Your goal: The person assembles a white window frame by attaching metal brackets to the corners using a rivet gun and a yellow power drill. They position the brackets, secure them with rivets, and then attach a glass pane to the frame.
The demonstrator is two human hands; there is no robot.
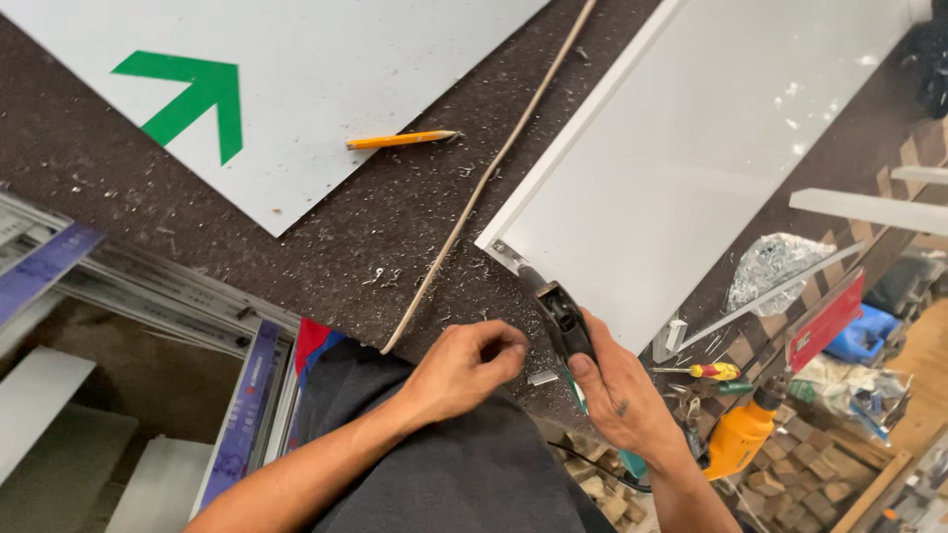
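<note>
Low in the frame, the left hand (pixel 464 365) curls loosely, holding nothing I can see; the right hand (pixel 617 395) grips a black power tool (pixel 558 308), nose set against the white panel (pixel 691 148) corner at centre.

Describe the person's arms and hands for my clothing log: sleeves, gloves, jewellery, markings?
Both forearms are bare, with no sleeves in view. The left hand and right hand wear no gloves, and no rings or watch show. The right hand bears a small dark mark on its back.

Dark workbench (pixel 326 227), shavings-strewn: white arrow sheet (pixel 326 69), pencil (pixel 400 140), thin stick (pixel 494 168), white panel (pixel 691 148).
</note>
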